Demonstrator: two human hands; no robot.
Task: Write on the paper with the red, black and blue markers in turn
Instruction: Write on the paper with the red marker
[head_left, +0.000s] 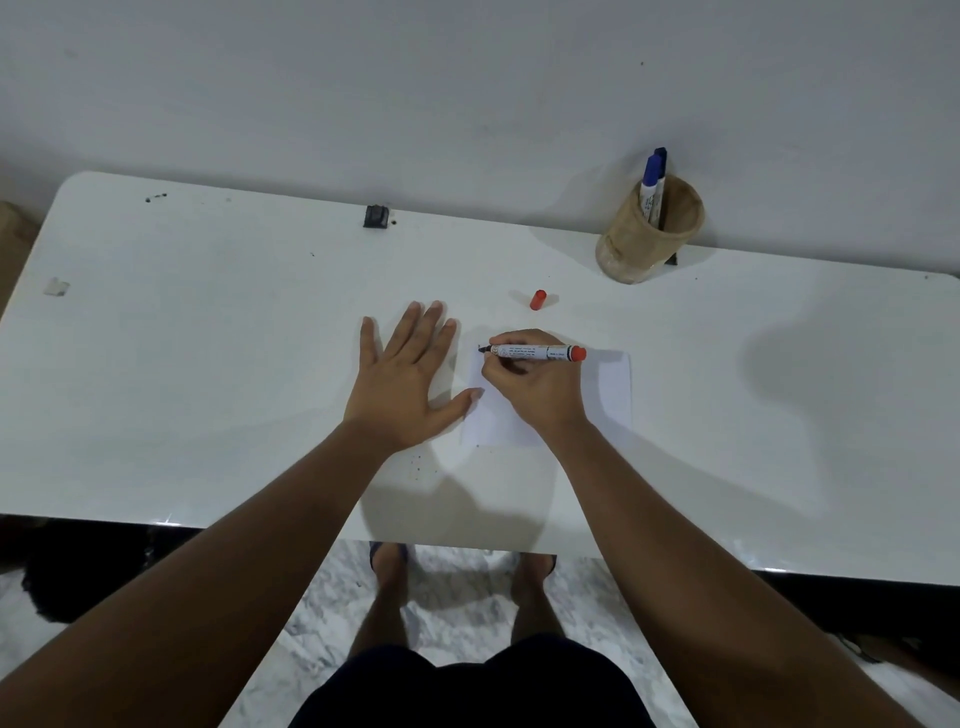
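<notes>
red marker (535, 352) uncapped, tip on far-left corner of paper (615, 387), right hand (530, 387) grip closed on it, left hand (402, 376) flat and open, thumb on paper's left edge, red cap (538, 300) just beyond, cup (647, 236) with blue marker (651, 179) far right on bench (208, 338)

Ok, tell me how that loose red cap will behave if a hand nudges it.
The red cap lies on its side on the smooth table, so it would probably roll. It looks small and light, so likely skids easily. Nothing near it seems placed to stop it.
</notes>
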